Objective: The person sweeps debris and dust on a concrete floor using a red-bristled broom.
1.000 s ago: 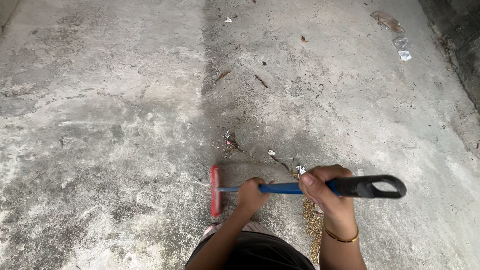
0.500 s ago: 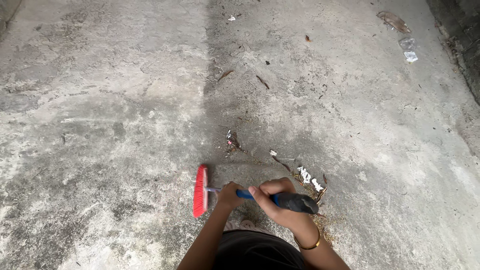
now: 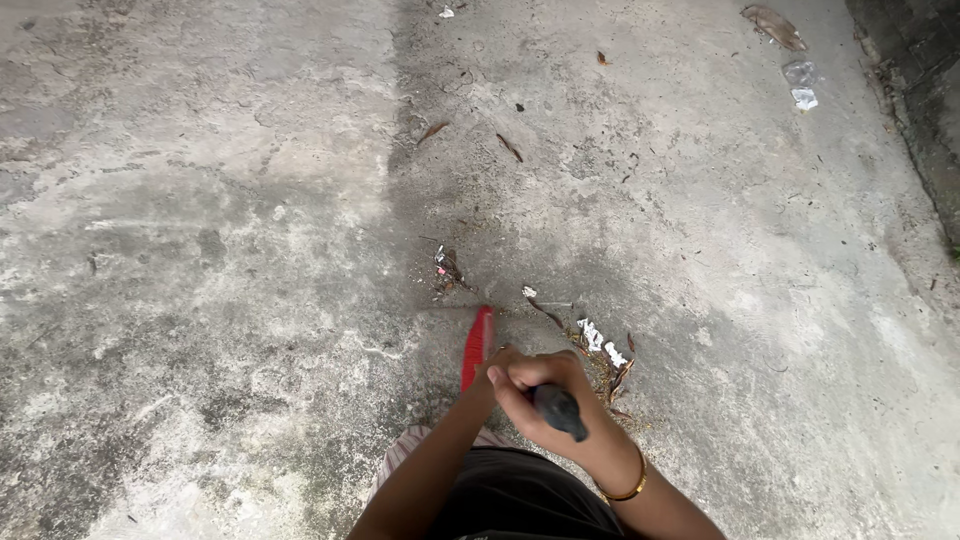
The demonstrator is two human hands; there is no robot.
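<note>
A broom with a red brush head (image 3: 477, 347) rests on the concrete floor right in front of me. Its handle points back toward the camera, and only the black grip end (image 3: 558, 410) shows. My right hand (image 3: 545, 395), with a gold bangle on the wrist, is wrapped around the handle near that end. My left hand (image 3: 496, 368) grips the handle just behind the brush head and is mostly hidden by the right hand. A small pile of white scraps, twigs and dry leaves (image 3: 598, 350) lies just right of the brush.
More litter (image 3: 446, 267) lies ahead of the brush. Dry leaves (image 3: 432, 131) and clear plastic scraps (image 3: 801, 84) are scattered farther off. A dark wall base (image 3: 925, 110) runs along the right edge. My dark clothing and a foot in a sandal (image 3: 400, 455) show at the bottom.
The brush head has swung from the left to the middle, closer to the debris. The handle has turned to point toward the camera, and both hands have drawn together.
</note>
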